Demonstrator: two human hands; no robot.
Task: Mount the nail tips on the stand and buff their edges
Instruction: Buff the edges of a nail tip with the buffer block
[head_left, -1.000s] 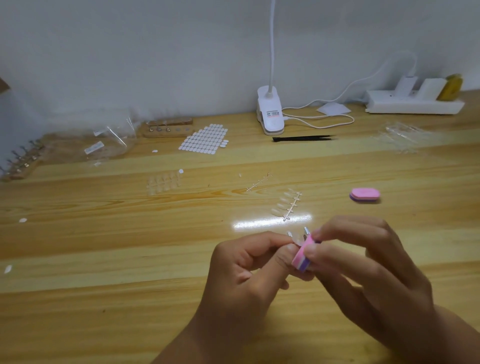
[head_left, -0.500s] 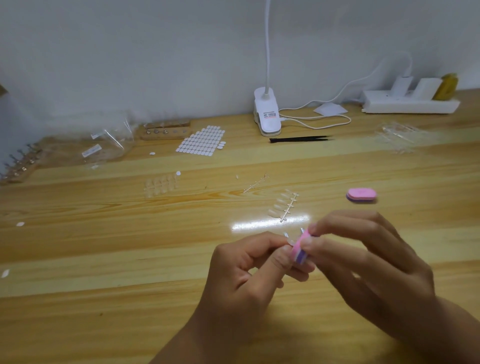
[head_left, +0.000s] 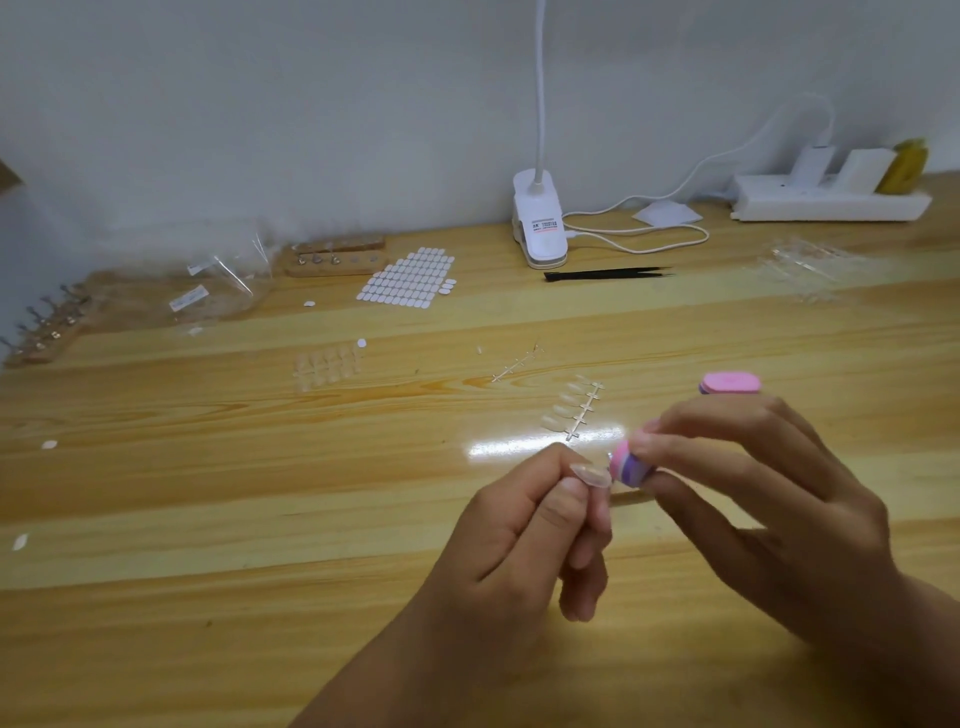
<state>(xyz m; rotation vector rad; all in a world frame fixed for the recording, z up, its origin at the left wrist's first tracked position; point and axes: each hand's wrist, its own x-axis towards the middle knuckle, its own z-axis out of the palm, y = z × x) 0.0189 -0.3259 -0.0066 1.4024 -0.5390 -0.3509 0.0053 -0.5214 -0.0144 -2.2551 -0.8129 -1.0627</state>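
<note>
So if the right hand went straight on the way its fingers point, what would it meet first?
Probably the clear nail tip pinched in the left hand; the pink buffer in the right hand looks nearly against it.

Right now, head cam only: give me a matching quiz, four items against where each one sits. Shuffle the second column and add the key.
Items
1. clear nail tip
2. pink-and-purple buffer block
3. spare pink buffer
4. black tweezers

Places
A. on the table, just in front of the lamp clamp
B. held at the fingertips of the left hand
C. on the table, right of the nail-tip strip
D. gripped in the right hand

Pairs: 1-B, 2-D, 3-C, 4-A
</note>
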